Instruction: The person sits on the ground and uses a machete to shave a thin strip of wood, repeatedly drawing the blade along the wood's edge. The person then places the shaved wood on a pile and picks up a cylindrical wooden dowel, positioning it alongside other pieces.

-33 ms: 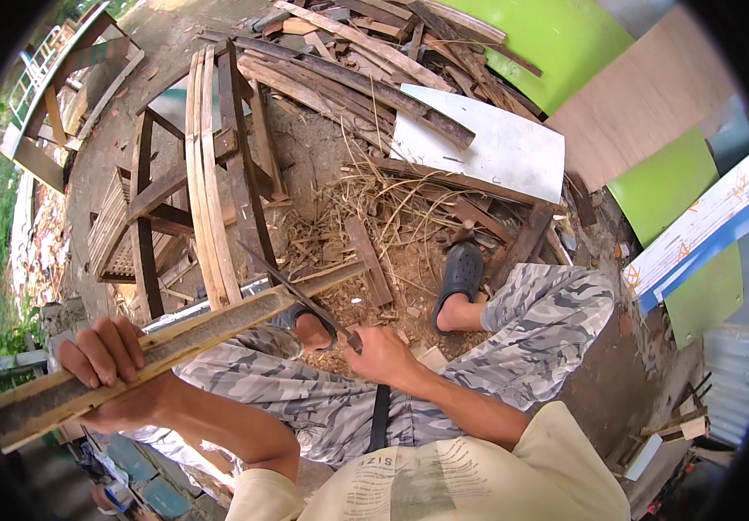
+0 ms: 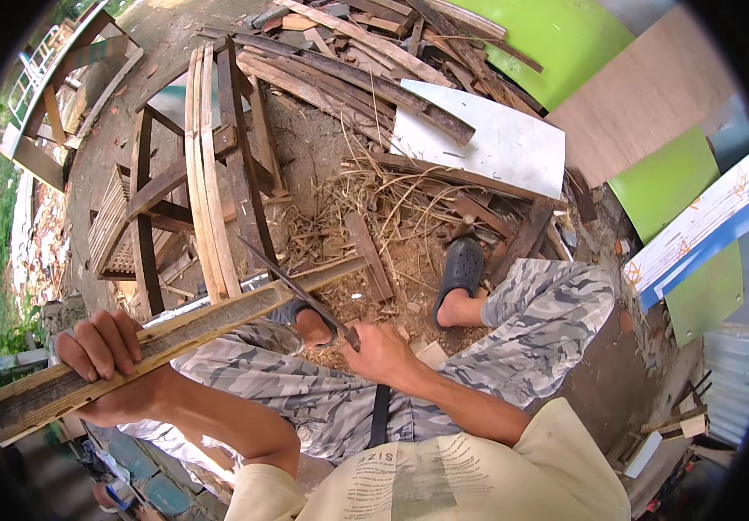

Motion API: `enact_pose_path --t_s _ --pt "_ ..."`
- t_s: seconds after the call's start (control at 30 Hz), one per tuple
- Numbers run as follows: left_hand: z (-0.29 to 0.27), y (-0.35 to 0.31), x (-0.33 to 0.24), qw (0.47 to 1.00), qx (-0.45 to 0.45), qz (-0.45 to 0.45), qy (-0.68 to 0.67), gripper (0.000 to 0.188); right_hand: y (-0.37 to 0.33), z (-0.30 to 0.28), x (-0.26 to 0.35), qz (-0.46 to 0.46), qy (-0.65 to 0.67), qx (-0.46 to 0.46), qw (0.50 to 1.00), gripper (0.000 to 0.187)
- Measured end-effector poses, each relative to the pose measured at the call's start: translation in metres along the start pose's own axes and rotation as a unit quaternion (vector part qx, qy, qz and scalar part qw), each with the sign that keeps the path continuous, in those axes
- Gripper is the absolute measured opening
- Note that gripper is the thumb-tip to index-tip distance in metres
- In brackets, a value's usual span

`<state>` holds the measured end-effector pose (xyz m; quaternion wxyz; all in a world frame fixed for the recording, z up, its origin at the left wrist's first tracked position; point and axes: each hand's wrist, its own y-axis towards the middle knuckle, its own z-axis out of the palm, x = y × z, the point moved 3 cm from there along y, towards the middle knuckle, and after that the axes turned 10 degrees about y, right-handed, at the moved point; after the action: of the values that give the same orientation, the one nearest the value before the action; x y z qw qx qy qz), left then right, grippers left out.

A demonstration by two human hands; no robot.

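Observation:
My left hand [image 2: 101, 352] is closed around a long, rough wooden strip [image 2: 209, 326], near its left end. The strip slopes up to the right, past my left thigh toward the ground ahead of me. In my right hand [image 2: 381, 352] is the handle of a long, dark-bladed machete [image 2: 292, 282], its blade pointing up and to the left. The blade crosses the strip near my left foot; whether its edge touches the wood I cannot tell. My fingers partly hide the handle.
Pale slats [image 2: 205, 174] lean on a dark wooden frame [image 2: 240, 148] ahead on the left. Old boards [image 2: 322, 82] are heaped beyond my feet, beside a white panel [image 2: 487, 143]. Dry twigs and wood chips [image 2: 340, 217] litter the ground. Green sheets [image 2: 666, 187] stand at right.
The strip and the machete have shifted very slightly. Both hands keep the same hold.

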<state>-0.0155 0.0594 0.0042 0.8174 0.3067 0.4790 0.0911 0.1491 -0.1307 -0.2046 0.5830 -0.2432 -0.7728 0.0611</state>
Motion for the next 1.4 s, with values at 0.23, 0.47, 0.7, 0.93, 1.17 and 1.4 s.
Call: enact_pose_path --t_s 0.23,0.47,0.7,0.93,1.17,1.4 --pt "0.016 -0.006 0.0 0.999 0.046 0.018 0.006 0.045 -0.012 -0.005 0.001 -0.004 0.001 -0.024 1.0 0.024" --pt "0.015 0.0 0.002 1.0 0.005 0.003 0.021 0.046 -0.03 -0.005 0.034 -0.028 -0.001 0.05 0.998 0.036" --pt "0.01 0.005 0.002 0.998 -0.041 0.004 0.051 0.05 0.004 -0.01 -0.011 -0.013 -0.055 -0.012 0.998 0.028" --pt "0.006 0.008 0.004 0.998 -0.053 -0.002 0.041 0.049 0.006 -0.005 -0.012 -0.012 -0.032 -0.005 0.999 0.026" --pt "-0.005 0.01 0.007 0.997 -0.065 0.006 0.042 0.049 -0.005 -0.001 0.001 -0.03 -0.063 -0.01 0.997 0.029" --pt "0.003 0.007 0.006 0.997 -0.07 -0.002 0.034 0.048 0.034 -0.012 -0.079 0.119 -0.016 0.017 0.993 0.033"
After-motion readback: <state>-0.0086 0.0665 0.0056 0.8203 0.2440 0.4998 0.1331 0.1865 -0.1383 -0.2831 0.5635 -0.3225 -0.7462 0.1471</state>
